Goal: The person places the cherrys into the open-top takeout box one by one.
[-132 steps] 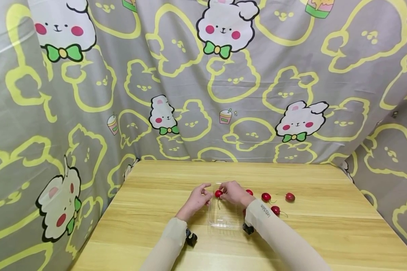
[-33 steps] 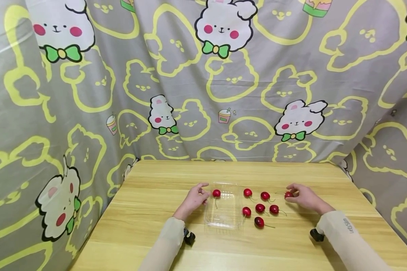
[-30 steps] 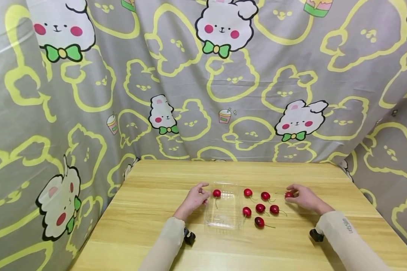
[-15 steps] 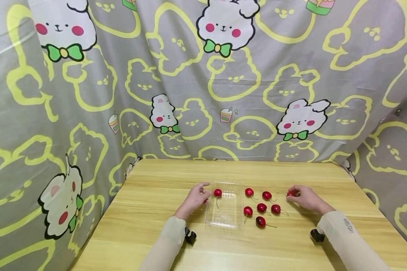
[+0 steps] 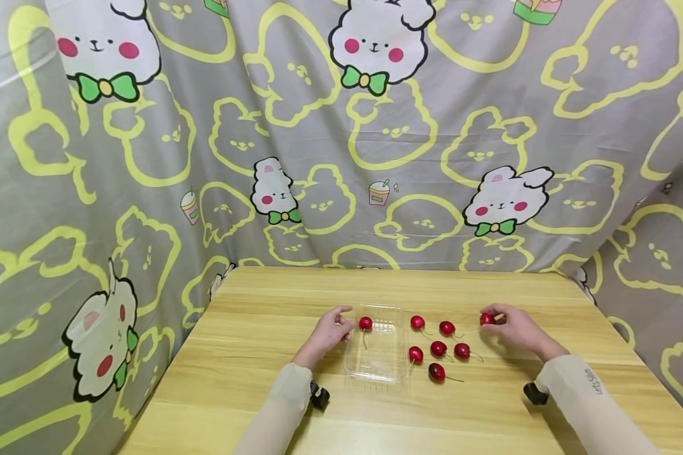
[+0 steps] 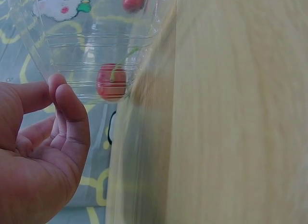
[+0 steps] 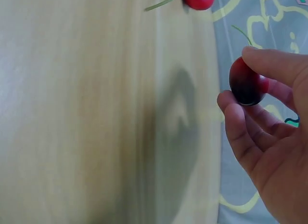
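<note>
My left hand (image 5: 331, 330) pinches the side edge of a clear plastic box (image 5: 375, 379) between thumb and fingertips. In that box, near its far left corner, lies one red cherry (image 5: 365, 323) with its stem. The left wrist view shows this cherry (image 6: 111, 84) through the ridged wall. Out to the right, my right hand (image 5: 515, 325) holds a dark red cherry (image 7: 244, 82) between thumb and fingers. That cherry is raised off the wood, and a shadow of the hand falls on the table below it.
Between box and right hand lie several stemmed cherries, among them a far one (image 5: 418, 323), a middle one (image 5: 438, 349) and a darker near one (image 5: 437, 373). All rest on the wooden table (image 5: 250, 379). A patterned grey curtain (image 5: 319, 208) hangs behind and beside it.
My right hand has gone from above the box out to the right, taken hold of the rightmost cherry and lifted it slightly. The left hand stays at the box, where one cherry now lies released.
</note>
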`<state>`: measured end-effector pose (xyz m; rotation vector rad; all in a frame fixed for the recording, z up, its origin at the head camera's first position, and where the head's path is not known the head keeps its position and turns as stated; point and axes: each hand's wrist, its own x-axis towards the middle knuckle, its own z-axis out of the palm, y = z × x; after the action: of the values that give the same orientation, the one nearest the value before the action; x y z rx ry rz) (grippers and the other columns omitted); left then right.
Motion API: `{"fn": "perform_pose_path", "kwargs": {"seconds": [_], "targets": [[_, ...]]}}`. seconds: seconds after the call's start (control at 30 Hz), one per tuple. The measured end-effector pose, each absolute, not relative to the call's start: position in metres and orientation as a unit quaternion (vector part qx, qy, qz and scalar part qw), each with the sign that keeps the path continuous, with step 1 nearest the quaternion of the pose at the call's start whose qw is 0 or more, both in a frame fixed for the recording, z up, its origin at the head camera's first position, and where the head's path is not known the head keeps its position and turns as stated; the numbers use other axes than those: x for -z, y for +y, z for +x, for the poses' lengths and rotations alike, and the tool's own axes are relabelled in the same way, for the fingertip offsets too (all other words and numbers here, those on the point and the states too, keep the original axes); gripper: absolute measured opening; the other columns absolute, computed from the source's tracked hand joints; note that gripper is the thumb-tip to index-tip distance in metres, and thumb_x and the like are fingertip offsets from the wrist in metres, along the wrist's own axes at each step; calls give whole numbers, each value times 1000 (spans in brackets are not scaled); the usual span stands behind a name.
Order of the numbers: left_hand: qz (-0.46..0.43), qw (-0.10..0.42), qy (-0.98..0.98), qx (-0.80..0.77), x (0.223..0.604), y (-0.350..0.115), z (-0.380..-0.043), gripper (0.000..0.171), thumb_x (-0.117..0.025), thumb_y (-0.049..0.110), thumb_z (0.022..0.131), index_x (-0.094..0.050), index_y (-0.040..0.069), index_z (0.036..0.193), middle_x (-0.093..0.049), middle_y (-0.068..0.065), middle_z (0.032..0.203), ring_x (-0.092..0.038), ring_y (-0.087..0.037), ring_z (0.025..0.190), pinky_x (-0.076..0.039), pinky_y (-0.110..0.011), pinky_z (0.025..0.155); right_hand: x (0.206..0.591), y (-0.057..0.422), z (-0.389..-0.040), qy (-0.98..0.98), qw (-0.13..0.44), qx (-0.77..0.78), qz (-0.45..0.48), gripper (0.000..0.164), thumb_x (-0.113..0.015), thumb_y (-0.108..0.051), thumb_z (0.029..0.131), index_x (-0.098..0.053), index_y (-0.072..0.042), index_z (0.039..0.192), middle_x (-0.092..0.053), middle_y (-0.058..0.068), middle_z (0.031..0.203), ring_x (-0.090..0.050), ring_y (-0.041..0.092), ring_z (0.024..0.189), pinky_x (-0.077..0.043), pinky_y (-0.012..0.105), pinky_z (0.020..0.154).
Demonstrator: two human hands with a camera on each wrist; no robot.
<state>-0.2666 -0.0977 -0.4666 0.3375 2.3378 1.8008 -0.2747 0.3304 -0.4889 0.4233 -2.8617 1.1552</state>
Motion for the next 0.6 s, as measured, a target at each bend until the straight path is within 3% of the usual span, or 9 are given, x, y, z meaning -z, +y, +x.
{"fn": "perform_pose_path", "kwargs": {"seconds": [0.23, 0.47, 0.6], "targets": [[114, 89, 787, -600, 464, -97, -265, 45, -55, -1, 94, -40, -13, 134, -53, -11, 78, -57, -19, 62, -53, -50, 69, 477, 322, -274, -917, 40, -367, 148, 38, -71, -16, 86, -61, 5, 116, -64, 16, 99, -62, 23, 83, -52, 28, 68], [115, 87, 791, -595, 463, -95, -265, 45, -55, -1, 93, -40, -13, 134, -54, -12, 79, -60, -32, 67, -53, -51, 70, 471, 312, -273, -909, 38, -390, 144, 38, -70, -17, 87, -60, 3, 118, -65, 16, 103, -63, 27, 88, -52, 29, 70], [113, 88, 790, -596, 470, -94, -271, 46, -55, -2, 93, -40, -13, 135, -53, -12, 78, -59, -28, 65, -53, -51, 69, 468, 307, -272, -904, 36, -404, 138, 37, -69, -15, 87, -60, 2, 118, -64, 16, 103, -63, 27, 89, -52, 29, 70]]}}
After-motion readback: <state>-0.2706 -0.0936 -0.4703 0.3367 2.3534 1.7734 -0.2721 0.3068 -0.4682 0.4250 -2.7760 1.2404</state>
